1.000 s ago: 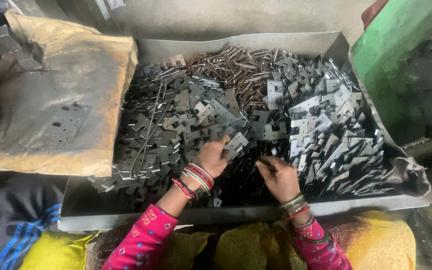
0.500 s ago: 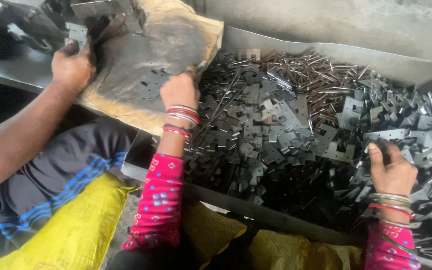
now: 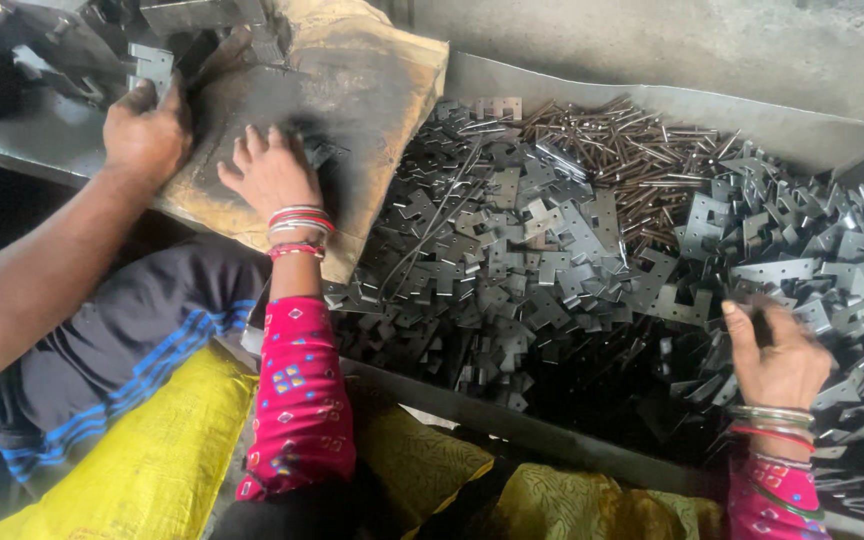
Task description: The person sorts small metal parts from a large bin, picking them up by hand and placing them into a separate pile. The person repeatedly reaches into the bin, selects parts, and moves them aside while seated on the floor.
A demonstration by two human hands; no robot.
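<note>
Resting L hand (image 3: pixel 270 172), fingers spread flat, on small hinge plate (image 3: pixel 318 152) atop greasy cardboard pad (image 3: pixel 372 90); pinching hinge plate w/ R hand (image 3: pixel 778 352) over heaped tray (image 3: pixel 592 95), co-worker's hand (image 3: pixel 145 132) steadying adjacent parts.

1. The left hand (image 3: pixel 274 175) is stretched forward and to the left, palm down, fingers spread and flat.
2. Its wrist carries a stack of red and silver bangles; the forearm, in a pink patterned sleeve, runs straight back toward the body.
3. The right hand (image 3: pixel 777 355) sits low at the right, back of hand up, fingers curled loosely inward, thumb raised.
4. Bangles ring the right wrist above a pink cuff
</note>
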